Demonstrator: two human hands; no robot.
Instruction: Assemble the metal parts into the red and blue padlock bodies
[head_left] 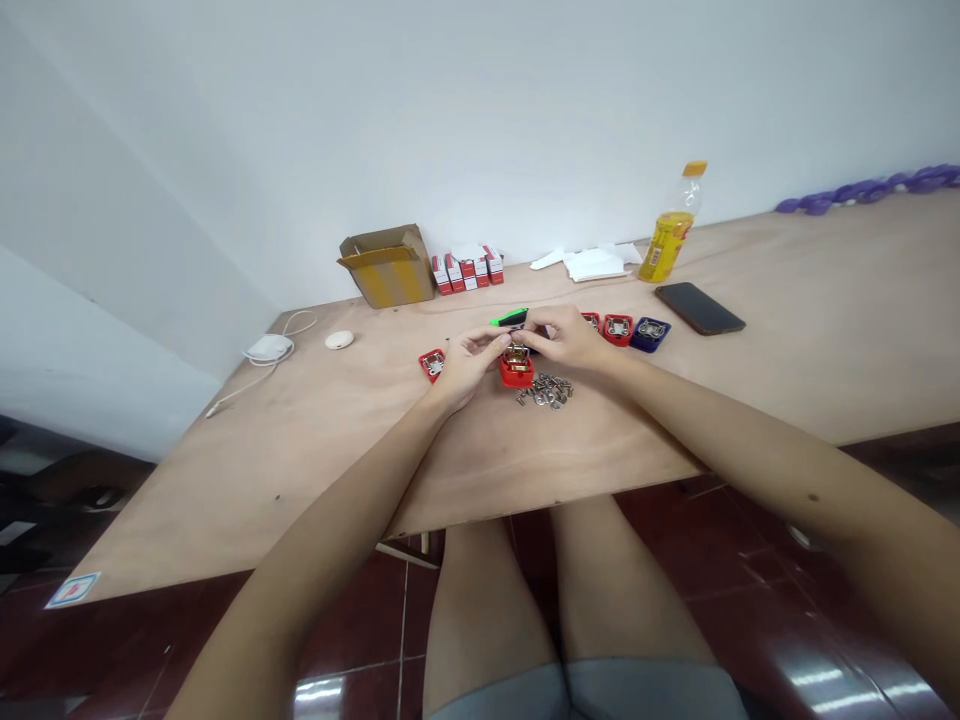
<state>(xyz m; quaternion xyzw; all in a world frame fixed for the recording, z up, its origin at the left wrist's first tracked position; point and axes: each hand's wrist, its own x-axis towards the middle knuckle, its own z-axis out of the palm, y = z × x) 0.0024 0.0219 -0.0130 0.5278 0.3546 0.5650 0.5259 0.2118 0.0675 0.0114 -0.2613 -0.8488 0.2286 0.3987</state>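
Note:
My left hand (471, 365) and my right hand (566, 338) meet above the middle of a plywood table (360, 440). Just below their fingertips sits a red square plastic piece with a brass-coloured metal fitting (517, 370). My right fingers appear to grip a green-capped marker (510, 318), whose dark body is partly hidden. My left fingertips are pinched close to it, but what they hold is hidden. Nearest my right hand lie a small pile of metal clasps (545, 391) and similar red pieces (618, 329).
A blue square piece (649, 334) and a black phone (700, 308) lie to the right. Behind stand a yellow-labelled bottle (669, 224), a cardboard box (388, 266), small red-and-white boxes (465, 269) and white paper (592, 262). A white charger (269, 348) lies left.

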